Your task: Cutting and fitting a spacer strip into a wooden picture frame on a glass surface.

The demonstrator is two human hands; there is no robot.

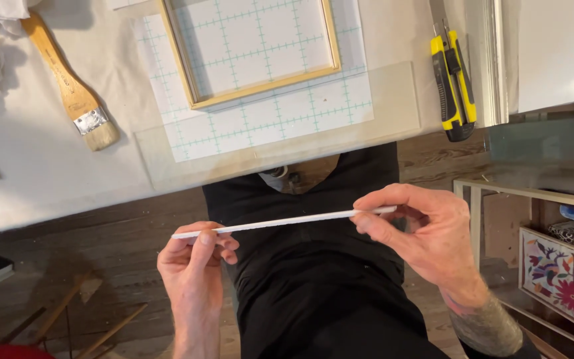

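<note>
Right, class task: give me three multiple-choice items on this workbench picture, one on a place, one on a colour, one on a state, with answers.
1. Where does the paintbrush lie?
A. left on the table
B. on the floor
C. inside the wooden frame

2. What colours is the utility knife?
A. red and white
B. yellow and black
C. all green

3. How is the thin white strip held?
A. lying on the table
B. in one hand
C. pinched at both ends

Answers: A, it rests left of the wooden frame; B, its body shows both; C, left hand and right hand each grip an end.
</note>
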